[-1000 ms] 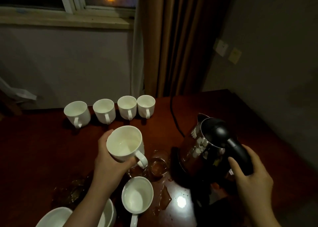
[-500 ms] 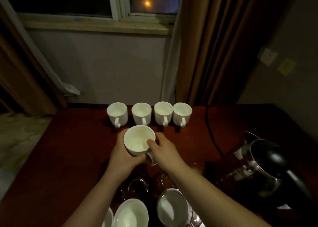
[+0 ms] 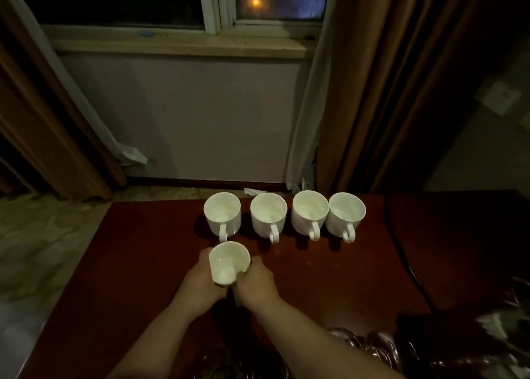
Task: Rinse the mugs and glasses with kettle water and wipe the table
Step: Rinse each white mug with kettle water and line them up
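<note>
A white mug is held between both hands over the dark red table, just in front of the row of mugs. My left hand grips its left side and my right hand grips its right side, where the handle is hidden. Behind it stand several white mugs in a row, handles toward me: the leftmost mug, a second mug, a third mug and the rightmost mug. Clear glasses show dimly at the bottom edge.
The kettle's black cord runs along the table's right side. The kettle's edge shows blurred at lower right. A wall, a windowsill and brown curtains stand behind the table; the table's left edge drops to patterned floor.
My right hand left the kettle handle and joined the left on the mug. Both hands carried the mug forward toward the row's left end. The view swung left, pushing the kettle out of frame.
</note>
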